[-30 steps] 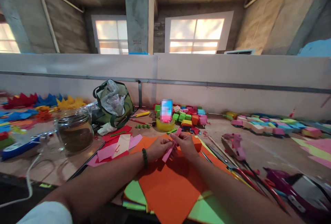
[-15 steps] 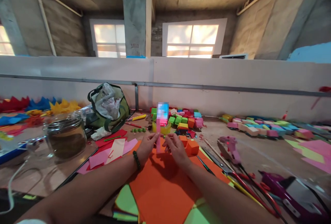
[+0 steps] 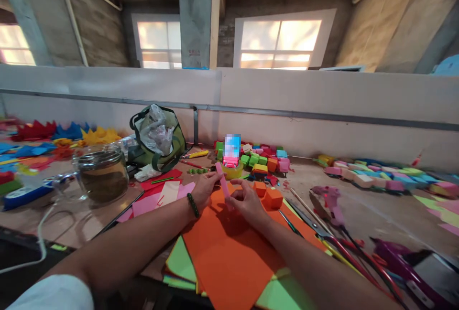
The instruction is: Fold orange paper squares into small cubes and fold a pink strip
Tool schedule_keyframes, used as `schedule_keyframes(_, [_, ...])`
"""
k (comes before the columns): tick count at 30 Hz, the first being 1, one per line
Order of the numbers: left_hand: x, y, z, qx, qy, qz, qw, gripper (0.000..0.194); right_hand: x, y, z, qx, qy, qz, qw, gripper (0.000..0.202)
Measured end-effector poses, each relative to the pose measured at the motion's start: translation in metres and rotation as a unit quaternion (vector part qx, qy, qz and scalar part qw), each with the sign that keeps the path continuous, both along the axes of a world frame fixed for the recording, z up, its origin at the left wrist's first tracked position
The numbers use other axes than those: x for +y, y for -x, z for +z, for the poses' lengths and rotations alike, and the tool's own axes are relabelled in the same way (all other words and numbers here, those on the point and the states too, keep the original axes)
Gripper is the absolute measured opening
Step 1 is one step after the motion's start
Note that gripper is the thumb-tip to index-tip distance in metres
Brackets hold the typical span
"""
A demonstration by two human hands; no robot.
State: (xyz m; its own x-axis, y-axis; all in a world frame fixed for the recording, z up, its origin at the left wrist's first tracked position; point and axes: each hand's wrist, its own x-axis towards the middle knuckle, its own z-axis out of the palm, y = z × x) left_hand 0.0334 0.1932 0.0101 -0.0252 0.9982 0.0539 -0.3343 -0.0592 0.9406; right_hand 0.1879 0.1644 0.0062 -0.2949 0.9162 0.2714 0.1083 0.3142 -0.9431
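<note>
A narrow pink strip, paper or thin foam, is held upright and slightly tilted over a large orange sheet. My left hand, with a dark beaded bracelet at the wrist, pinches the strip near its upper part. At the strip's lower end, the thumb and fingers of my right hand close on it. Two orange blocks, one of them a cube, sit just beyond my right hand. Behind the strip, a lit phone stands in a yellow holder.
Scissors, a pink glue gun and a purple tool lie on the right. Left are a glass jar, a green bag and pink sheets. Small coloured blocks are piled at the back.
The strip has gone from upright to tilted, its lower end leaning right. My right hand, earlier beside the strip, now grips its lower end. The whole view has shifted slightly.
</note>
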Motion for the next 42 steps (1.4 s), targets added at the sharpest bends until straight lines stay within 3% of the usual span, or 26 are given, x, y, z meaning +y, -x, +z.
schedule_keyframes(4, [0.004, 0.008, 0.006, 0.006, 0.002, 0.001, 1.000, 0.042, 0.001, -0.001, 0.002, 0.006, 0.000, 0.014, 1.000, 0.045])
schedule_keyframes(10, [-0.017, -0.004, 0.007, 0.054, 0.053, -0.142, 0.987, 0.036, 0.006, -0.012, 0.002, 0.017, -0.037, -0.011, 0.999, 0.032])
schedule_keyframes(15, [-0.020, 0.002, 0.004, 0.038, 0.076, -0.144, 0.986, 0.030, 0.008, -0.017, -0.001, -0.033, -0.116, 0.006, 0.993, 0.024])
schedule_keyframes(18, [-0.023, 0.005, 0.003, 0.023, 0.078, -0.163, 0.983, 0.024, 0.007, -0.014, -0.001, -0.101, -0.230, 0.007, 0.968, 0.013])
schedule_keyframes(21, [-0.027, 0.006, 0.004, 0.011, 0.073, -0.191, 0.979, 0.018, 0.005, -0.012, 0.002, -0.172, -0.337, 0.015, 0.925, 0.016])
schedule_keyframes(27, [-0.027, 0.009, 0.001, -0.011, 0.086, -0.188, 0.978, 0.028, 0.002, -0.014, 0.006, -0.173, -0.400, 0.030, 0.900, 0.017])
schedule_keyframes(37, [-0.025, 0.008, -0.003, -0.031, 0.089, -0.136, 0.986, 0.028, 0.004, -0.012, 0.003, -0.163, -0.362, 0.013, 0.918, 0.014])
schedule_keyframes(42, [-0.024, 0.007, -0.003, -0.022, 0.089, -0.108, 0.990, 0.027, 0.007, -0.008, -0.002, -0.137, -0.270, -0.001, 0.953, 0.012])
